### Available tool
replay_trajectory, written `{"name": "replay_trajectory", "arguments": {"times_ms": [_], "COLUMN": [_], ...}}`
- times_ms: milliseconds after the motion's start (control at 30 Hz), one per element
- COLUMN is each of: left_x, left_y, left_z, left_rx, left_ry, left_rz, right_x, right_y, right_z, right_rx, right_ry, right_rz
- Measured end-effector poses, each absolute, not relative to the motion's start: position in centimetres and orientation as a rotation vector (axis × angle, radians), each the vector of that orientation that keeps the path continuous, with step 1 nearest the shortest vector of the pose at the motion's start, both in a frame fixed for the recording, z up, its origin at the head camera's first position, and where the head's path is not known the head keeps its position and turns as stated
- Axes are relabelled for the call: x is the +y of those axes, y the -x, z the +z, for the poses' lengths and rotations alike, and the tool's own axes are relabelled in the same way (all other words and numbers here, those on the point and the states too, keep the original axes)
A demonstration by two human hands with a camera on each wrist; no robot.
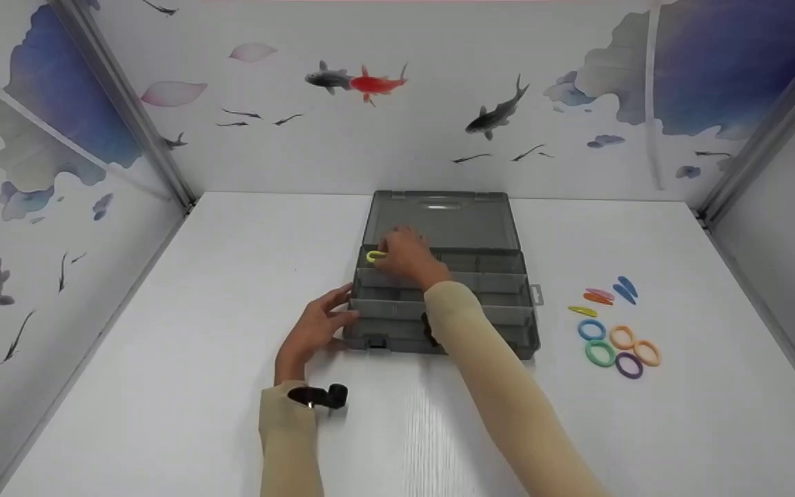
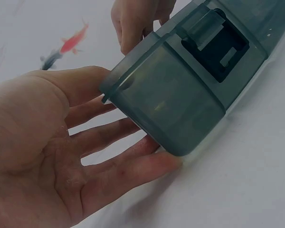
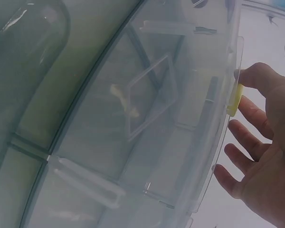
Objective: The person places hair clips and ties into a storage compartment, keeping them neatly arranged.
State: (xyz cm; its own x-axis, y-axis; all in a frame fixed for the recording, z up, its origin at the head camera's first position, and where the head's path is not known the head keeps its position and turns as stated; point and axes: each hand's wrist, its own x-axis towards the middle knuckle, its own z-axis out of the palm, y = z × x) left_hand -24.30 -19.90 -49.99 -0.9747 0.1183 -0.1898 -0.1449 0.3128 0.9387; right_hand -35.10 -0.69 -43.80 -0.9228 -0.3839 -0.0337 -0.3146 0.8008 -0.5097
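Head view. A grey translucent compartment box (image 1: 408, 345) stands at the centre of the tabletop (image 1: 163, 373), its one lid (image 1: 442, 214) laid open toward the far wall (image 1: 259, 152). Two long dividers part the tray into three rows. The left hand (image 1: 313, 328) touches the near left corner, fingers extended and apart. The right hand (image 1: 408, 257) is over the left part of the far row, thumb and fingers pinching one yellow ring (image 1: 369, 257). To the right of the box lie five hair clips (image 1: 597, 299) (two blue, one pink, one orange, one yellow) and, nearer, five rings (image 1: 600, 364) (two orange, one blue, one green, one purple).

Left wrist view. The palm and spread fingers of the left hand, hidden in the head view, are seen here: the thumb meets the rim and the other fingers reach the left end wall. One dark latch (image 2: 217, 45) shows large on the near wall.

Right wrist view. Seen past the translucent plastic, the yellow ring is held between the thumb and the adjacent finger; the three remaining fingers stand separated and bent, a detail the head view conceals.
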Motion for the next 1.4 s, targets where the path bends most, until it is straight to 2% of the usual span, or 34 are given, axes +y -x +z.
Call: {"name": "replay_trajectory", "arguments": {"times_ms": [433,667,967,1400], "left_x": [-20.0,-20.0,-20.2,-20.2], "left_y": [24.3,24.4,24.3,24.2], "left_z": [-50.0,-50.1,-50.4,-50.4], "left_rx": [2.320,2.311,2.310,2.305], "left_ry": [0.037,0.032,0.043,0.013], "left_rz": [1.743,1.761,1.772,1.769], "right_x": [-1.1,0.7,4.4,13.8], "right_y": [35.6,35.5,33.3,28.3], "right_z": [-43.7,-41.8,-39.5,-40.2], "right_rx": [2.756,2.715,2.680,2.762], "right_ry": [0.511,0.646,0.778,0.924], "right_rz": [-0.867,-0.849,-0.882,-1.099]}}
